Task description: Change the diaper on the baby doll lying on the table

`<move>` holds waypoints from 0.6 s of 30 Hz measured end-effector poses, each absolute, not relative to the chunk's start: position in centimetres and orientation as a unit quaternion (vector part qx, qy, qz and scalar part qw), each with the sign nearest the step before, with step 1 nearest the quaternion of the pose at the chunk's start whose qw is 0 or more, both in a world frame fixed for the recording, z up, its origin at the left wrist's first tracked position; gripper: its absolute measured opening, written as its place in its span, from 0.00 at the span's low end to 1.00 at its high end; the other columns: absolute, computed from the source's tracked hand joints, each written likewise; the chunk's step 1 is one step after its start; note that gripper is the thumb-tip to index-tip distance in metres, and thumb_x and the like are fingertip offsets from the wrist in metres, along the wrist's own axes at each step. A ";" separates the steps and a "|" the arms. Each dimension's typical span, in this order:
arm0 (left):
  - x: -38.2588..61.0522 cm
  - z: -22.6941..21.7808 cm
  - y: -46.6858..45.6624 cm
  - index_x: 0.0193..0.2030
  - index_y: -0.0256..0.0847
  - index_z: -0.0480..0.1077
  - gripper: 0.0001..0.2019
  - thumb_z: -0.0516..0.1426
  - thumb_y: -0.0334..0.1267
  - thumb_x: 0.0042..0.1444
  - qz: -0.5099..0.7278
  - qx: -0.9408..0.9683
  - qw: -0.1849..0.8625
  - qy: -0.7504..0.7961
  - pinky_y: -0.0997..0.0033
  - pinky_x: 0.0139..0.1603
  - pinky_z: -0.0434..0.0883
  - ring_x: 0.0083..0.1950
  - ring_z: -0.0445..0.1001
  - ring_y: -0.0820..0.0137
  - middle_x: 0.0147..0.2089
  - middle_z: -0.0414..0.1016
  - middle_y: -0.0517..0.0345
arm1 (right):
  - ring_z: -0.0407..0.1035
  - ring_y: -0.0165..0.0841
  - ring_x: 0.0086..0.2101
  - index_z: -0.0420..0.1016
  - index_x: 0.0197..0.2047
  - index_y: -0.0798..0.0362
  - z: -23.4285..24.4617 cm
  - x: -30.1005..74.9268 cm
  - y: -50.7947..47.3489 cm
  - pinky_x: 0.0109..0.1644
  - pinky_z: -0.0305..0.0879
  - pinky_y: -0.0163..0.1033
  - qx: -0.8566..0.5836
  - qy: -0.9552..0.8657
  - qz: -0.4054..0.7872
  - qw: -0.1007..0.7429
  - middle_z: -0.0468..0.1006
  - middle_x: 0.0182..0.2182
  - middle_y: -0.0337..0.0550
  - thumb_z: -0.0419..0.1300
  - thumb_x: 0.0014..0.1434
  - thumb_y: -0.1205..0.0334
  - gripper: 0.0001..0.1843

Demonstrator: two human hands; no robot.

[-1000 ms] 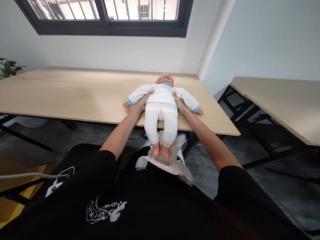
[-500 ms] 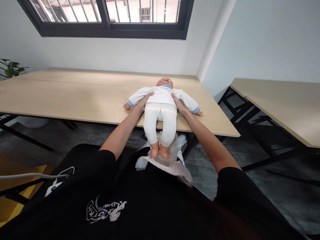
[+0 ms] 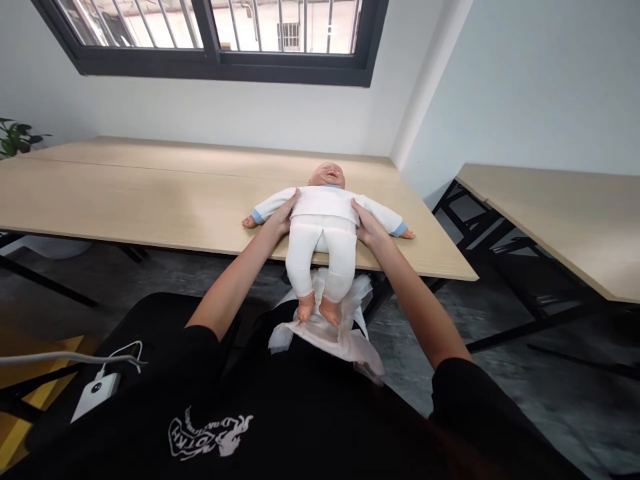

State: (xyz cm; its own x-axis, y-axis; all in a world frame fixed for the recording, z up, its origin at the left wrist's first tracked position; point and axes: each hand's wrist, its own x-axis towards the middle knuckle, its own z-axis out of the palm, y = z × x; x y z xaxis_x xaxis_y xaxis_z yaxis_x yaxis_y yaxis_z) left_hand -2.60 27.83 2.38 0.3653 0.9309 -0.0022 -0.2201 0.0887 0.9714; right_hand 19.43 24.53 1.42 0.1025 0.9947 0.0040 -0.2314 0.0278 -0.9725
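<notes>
A baby doll [image 3: 324, 223] in a white top and white trousers lies face up on the wooden table [image 3: 150, 200], its legs hanging over the near edge. My left hand [image 3: 281, 217] grips the doll's side under its arm. My right hand [image 3: 367, 223] holds the opposite side of the torso. The doll's bare feet rest on a crumpled white cloth or nappy [image 3: 325, 330] lying on my lap.
A second wooden table [image 3: 550, 213] stands to the right across a gap with black frames. A white device with a cable [image 3: 95, 393] sits at my left hip. A window runs along the far wall; a plant [image 3: 15, 137] is at far left.
The doll's torso has settled lower and flatter on the table, head a bit further from me, with both hands still on its sides. The view shifted slightly.
</notes>
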 end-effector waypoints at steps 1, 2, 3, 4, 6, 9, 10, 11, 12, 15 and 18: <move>-2.9 2.3 27.2 0.58 0.38 0.70 0.43 0.53 0.76 0.54 0.449 0.503 0.654 0.343 0.46 0.74 0.59 0.65 0.67 0.52 0.51 0.82 0.49 | 0.75 0.34 0.49 0.73 0.53 0.55 1.2 19.6 23.5 0.57 0.75 0.44 -0.450 -0.384 0.558 0.582 0.79 0.51 0.46 0.60 0.66 0.51 0.19; -3.1 2.1 26.4 0.58 0.38 0.70 0.43 0.55 0.76 0.53 0.455 0.496 0.658 0.338 0.45 0.72 0.61 0.64 0.67 0.51 0.52 0.81 0.48 | 0.75 0.34 0.50 0.73 0.53 0.54 1.1 19.7 22.4 0.59 0.74 0.43 -0.443 -0.360 0.577 0.584 0.77 0.54 0.45 0.61 0.65 0.53 0.18; -3.4 2.0 25.5 0.59 0.38 0.70 0.42 0.57 0.75 0.52 0.461 0.489 0.661 0.335 0.44 0.71 0.63 0.64 0.68 0.50 0.52 0.81 0.48 | 0.74 0.34 0.52 0.73 0.53 0.52 0.9 19.7 21.3 0.61 0.73 0.42 -0.438 -0.352 0.579 0.591 0.76 0.56 0.44 0.63 0.62 0.53 0.19; -3.6 1.8 24.5 0.60 0.38 0.69 0.42 0.60 0.73 0.51 0.468 0.483 0.661 0.333 0.44 0.70 0.65 0.64 0.69 0.49 0.54 0.80 0.47 | 0.73 0.35 0.54 0.73 0.53 0.51 0.8 19.6 20.2 0.63 0.72 0.43 -0.436 -0.355 0.568 0.601 0.75 0.58 0.43 0.65 0.59 0.53 0.21; -3.8 1.5 22.6 0.62 0.40 0.67 0.41 0.66 0.66 0.49 0.487 0.477 0.651 0.334 0.47 0.67 0.68 0.65 0.70 0.48 0.60 0.77 0.46 | 0.70 0.37 0.58 0.71 0.54 0.50 0.6 19.1 18.5 0.67 0.69 0.43 -0.436 -0.375 0.537 0.617 0.72 0.61 0.43 0.69 0.54 0.52 0.27; -3.9 1.2 20.8 0.66 0.44 0.61 0.46 0.73 0.55 0.43 0.508 0.495 0.613 0.348 0.54 0.65 0.71 0.69 0.67 0.49 0.70 0.67 0.47 | 0.67 0.39 0.62 0.69 0.57 0.51 0.4 18.2 17.4 0.70 0.65 0.45 -0.436 -0.431 0.494 0.616 0.69 0.63 0.45 0.71 0.49 0.50 0.35; -3.9 1.1 20.6 0.67 0.46 0.60 0.48 0.74 0.52 0.41 0.503 0.507 0.600 0.360 0.55 0.64 0.72 0.70 0.66 0.49 0.72 0.64 0.47 | 0.67 0.40 0.62 0.68 0.58 0.51 0.3 18.0 17.4 0.71 0.64 0.47 -0.441 -0.447 0.483 0.610 0.70 0.62 0.47 0.71 0.48 0.49 0.37; -3.9 1.1 20.4 0.68 0.47 0.59 0.50 0.75 0.50 0.39 0.494 0.519 0.589 0.373 0.56 0.63 0.72 0.70 0.65 0.48 0.73 0.62 0.47 | 0.67 0.40 0.61 0.67 0.60 0.52 0.2 17.9 17.6 0.71 0.63 0.49 -0.449 -0.457 0.475 0.603 0.71 0.61 0.48 0.71 0.48 0.48 0.38; -3.9 1.1 20.4 0.68 0.48 0.59 0.50 0.75 0.48 0.39 0.483 0.530 0.580 0.385 0.56 0.62 0.73 0.70 0.65 0.48 0.73 0.62 0.46 | 0.68 0.41 0.60 0.66 0.61 0.53 0.1 17.8 17.8 0.71 0.62 0.51 -0.459 -0.461 0.467 0.600 0.72 0.60 0.49 0.70 0.48 0.47 0.40; -3.9 1.4 20.4 0.67 0.47 0.61 0.46 0.73 0.46 0.41 0.469 0.555 0.564 0.394 0.55 0.61 0.73 0.69 0.66 0.47 0.70 0.66 0.47 | 0.69 0.40 0.58 0.65 0.63 0.55 -0.4 17.8 18.4 0.70 0.64 0.50 -0.485 -0.463 0.427 0.607 0.73 0.56 0.51 0.69 0.49 0.47 0.42; -3.8 1.7 20.2 0.63 0.46 0.66 0.39 0.71 0.46 0.43 0.472 0.565 0.556 0.387 0.54 0.61 0.72 0.67 0.68 0.48 0.66 0.70 0.49 | 0.68 0.40 0.55 0.65 0.65 0.58 -0.8 17.8 18.5 0.69 0.64 0.46 -0.501 -0.485 0.368 0.616 0.74 0.54 0.52 0.69 0.51 0.45 0.44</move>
